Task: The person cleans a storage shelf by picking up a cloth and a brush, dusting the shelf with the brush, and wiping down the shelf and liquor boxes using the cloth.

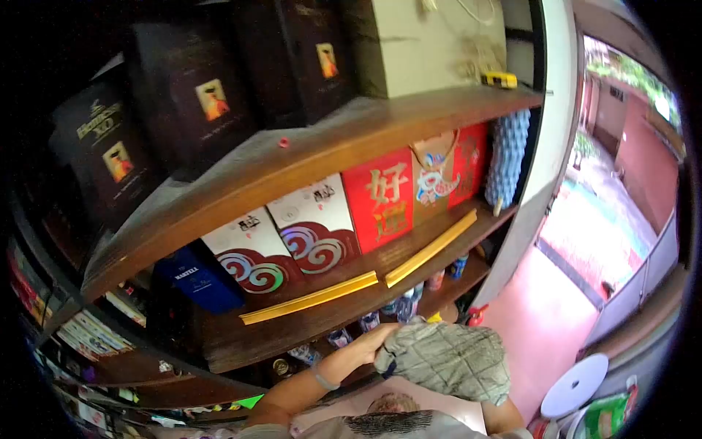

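Note:
My left hand is closed on the left edge of a crumpled grey-green cloth, held low in front of my body. My right arm reaches up at the lower right, and the cloth covers its hand, so those fingers are hidden. Just above the cloth is the edge of a wooden shelf carrying two gold strips, one on the left and one on the right. Neither strip is touched by a hand.
Behind the strips stand white-and-maroon boxes, a red box and a blue box. Dark boxes and a yellow object sit on the upper shelf. A white disc is at the lower right, near a doorway.

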Action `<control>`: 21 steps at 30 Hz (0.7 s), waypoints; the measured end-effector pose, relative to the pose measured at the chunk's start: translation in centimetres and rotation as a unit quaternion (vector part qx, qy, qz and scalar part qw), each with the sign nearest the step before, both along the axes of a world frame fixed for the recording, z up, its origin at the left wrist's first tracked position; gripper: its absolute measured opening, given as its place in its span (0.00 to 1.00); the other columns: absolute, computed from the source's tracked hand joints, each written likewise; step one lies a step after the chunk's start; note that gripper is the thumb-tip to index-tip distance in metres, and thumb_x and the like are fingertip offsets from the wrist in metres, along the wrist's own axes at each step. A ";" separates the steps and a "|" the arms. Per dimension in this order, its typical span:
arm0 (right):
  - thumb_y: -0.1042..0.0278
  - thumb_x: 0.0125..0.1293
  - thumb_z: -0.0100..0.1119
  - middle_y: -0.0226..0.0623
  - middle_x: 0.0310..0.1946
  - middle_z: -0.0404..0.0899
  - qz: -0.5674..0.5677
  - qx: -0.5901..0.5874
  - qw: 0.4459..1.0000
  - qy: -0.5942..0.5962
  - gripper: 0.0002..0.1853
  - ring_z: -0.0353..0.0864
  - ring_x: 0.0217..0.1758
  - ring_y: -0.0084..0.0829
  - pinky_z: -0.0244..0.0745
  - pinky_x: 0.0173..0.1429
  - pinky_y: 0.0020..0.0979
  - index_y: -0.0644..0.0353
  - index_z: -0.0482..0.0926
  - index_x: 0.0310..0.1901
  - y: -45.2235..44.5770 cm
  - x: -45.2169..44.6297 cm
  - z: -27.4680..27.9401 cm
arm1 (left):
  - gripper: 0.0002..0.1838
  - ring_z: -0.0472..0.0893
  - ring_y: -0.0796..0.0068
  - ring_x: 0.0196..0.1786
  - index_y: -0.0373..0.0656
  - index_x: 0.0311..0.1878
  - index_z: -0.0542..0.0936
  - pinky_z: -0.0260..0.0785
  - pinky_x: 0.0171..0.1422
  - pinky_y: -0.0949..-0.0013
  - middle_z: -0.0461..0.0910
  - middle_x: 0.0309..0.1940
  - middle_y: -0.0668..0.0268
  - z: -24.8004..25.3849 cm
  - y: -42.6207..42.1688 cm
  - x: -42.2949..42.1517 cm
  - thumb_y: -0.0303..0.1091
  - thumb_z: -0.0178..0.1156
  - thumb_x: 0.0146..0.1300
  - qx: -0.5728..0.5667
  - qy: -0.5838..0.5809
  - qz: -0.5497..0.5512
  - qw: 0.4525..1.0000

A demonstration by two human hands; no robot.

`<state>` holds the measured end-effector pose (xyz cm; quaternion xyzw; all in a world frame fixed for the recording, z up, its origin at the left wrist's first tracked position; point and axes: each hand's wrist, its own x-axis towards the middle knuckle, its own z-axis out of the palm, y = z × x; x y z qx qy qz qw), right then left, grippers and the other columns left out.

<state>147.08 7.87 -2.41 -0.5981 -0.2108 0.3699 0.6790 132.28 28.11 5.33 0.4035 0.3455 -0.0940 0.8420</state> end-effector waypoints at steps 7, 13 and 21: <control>0.65 0.60 0.52 0.36 0.41 0.78 -0.003 0.168 0.986 0.013 0.20 0.78 0.43 0.29 0.74 0.48 0.28 0.65 0.71 0.53 1.8 -0.7 8.0 | 0.28 0.67 0.60 0.64 0.38 0.68 0.58 0.61 0.67 0.59 0.66 0.62 0.50 2.7 0.3 -5.0 0.46 0.44 0.72 0.129 -0.205 -0.020 0.970; 0.61 0.60 0.54 0.34 0.45 0.77 -0.022 0.313 0.948 0.042 0.25 0.77 0.46 0.27 0.72 0.52 0.27 0.64 0.68 0.57 1.3 -0.1 14.0 | 0.18 0.75 0.71 0.57 0.35 0.59 0.69 0.70 0.59 0.70 0.74 0.56 0.57 3.7 -0.5 -9.1 0.31 0.53 0.68 0.442 -0.285 0.023 0.850; 0.54 0.55 0.63 0.35 0.48 0.75 -0.111 0.207 0.948 -0.216 0.34 0.74 0.53 0.30 0.67 0.58 0.30 0.63 0.65 0.60 1.5 1.3 18.2 | 0.09 0.81 0.67 0.40 0.36 0.40 0.80 0.73 0.44 0.68 0.82 0.39 0.58 14.5 -2.7 -9.7 0.23 0.62 0.55 0.742 -0.251 0.102 0.613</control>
